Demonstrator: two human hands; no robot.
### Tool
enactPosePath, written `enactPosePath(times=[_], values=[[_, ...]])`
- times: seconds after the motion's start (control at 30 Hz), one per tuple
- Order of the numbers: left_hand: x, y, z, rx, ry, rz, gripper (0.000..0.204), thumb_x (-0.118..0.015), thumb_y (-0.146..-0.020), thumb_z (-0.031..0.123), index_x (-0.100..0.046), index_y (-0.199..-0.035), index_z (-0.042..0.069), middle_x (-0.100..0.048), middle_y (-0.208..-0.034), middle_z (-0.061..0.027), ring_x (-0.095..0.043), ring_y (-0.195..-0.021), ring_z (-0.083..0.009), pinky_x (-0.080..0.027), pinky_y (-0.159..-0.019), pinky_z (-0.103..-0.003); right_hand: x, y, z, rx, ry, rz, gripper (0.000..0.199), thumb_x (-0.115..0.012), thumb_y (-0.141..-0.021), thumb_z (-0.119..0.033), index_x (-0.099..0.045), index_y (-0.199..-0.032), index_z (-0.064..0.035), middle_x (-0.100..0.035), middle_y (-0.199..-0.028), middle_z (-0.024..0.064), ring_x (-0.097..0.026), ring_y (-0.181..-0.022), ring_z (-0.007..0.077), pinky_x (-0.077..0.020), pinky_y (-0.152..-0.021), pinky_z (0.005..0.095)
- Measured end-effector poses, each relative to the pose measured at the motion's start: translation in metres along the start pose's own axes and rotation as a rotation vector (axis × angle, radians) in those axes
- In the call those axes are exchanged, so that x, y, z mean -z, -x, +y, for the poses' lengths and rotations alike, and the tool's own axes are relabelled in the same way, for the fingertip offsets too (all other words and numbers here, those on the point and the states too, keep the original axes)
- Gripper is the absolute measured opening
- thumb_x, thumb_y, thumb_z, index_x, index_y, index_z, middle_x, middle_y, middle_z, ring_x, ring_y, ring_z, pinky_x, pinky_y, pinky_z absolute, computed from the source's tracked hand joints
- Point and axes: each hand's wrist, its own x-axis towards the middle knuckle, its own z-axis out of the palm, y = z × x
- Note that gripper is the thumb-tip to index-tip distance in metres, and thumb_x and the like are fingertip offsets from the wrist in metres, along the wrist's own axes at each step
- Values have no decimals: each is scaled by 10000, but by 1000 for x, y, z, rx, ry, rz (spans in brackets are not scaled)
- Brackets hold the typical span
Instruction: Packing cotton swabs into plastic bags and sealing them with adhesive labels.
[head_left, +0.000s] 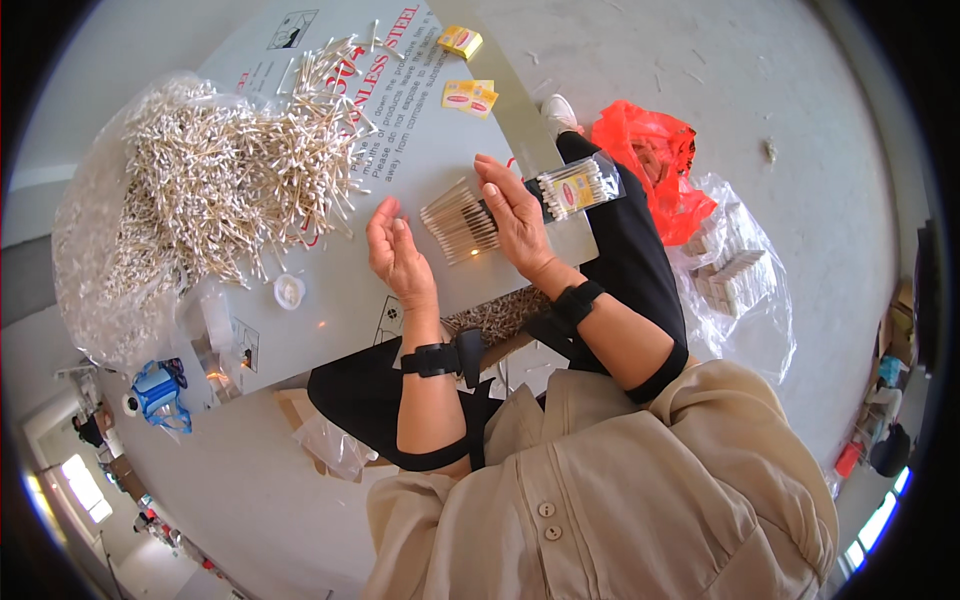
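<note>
Hundreds of loose wooden cotton swabs (215, 175) lay heaped on the grey printed metal tabletop (420, 150), spilling from a clear plastic bag (85, 250) at its left edge. To the right, on the floor, sat a crumpled red plastic bag (655, 160) & a clear bag of packed swab packs (735, 275). Right hand (515, 215) was closed on a slim clear plastic packet of swabs w/ yellow label (578, 186), bundle ends fanning out beside the palm. Left hand (395, 250) hovered just beside, fingers curled loosely, empty. Two small yellow paper labels (468, 95) lay further up the table; a small white round lid (289, 291) near the heap.
</note>
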Motion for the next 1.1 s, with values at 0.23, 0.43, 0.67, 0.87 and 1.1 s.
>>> enactPosePath(times=[0.23,0.43,0.67,0.87,1.1], values=[[-11,3,11,-134,-101,-58,596,-502,-994,319,-335,-1444,-34,-314,-1528,-190,-289,-1429,-295,-250,-1150,-463,-6,-3,-2,4,-12,20,383,-452,-1041,-219,-512,-1322,33,-482,-1416,111,-477,-1272,189,-368,-1091,304],[-31,18,27,-341,-1221,-341,785,-569,-922,426,-253,-1483,-24,-230,-1553,-236,-199,-1453,-371,-155,-1157,-564,1,-5,1,-74,-140,87,336,-496,-1019,-223,-573,-1218,37,-555,-1341,132,-511,-1219,202,-390,-1032,306],[-24,36,20,-226,-1271,-401,838,-559,-915,478,-218,-1498,-19,-179,-1577,-223,-149,-1475,-350,-108,-1165,-563,0,-5,-6,-93,-154,73,323,-506,-1017,-228,-585,-1190,33,-563,-1324,122,-518,-1202,197,-397,-1025,304],[-24,25,27,-224,-1375,-466,832,-576,-905,454,-225,-1499,-13,-175,-1587,-197,-109,-1487,-331,-72,-1159,-591,2,0,-6,-92,-137,69,319,-508,-1015,-225,-589,-1181,35,-562,-1326,132,-517,-1205,204,-390,-1033,307],[-13,28,21,-296,-1337,-446,836,-593,-877,495,-277,-1494,27,-221,-1583,-157,-131,-1488,-298,-55,-1163,-593,5,-1,-3,-83,-98,26,359,-482,-1031,-247,-584,-1227,36,-525,-1372,103,-511,-1199,143,-400,-1051,276]])
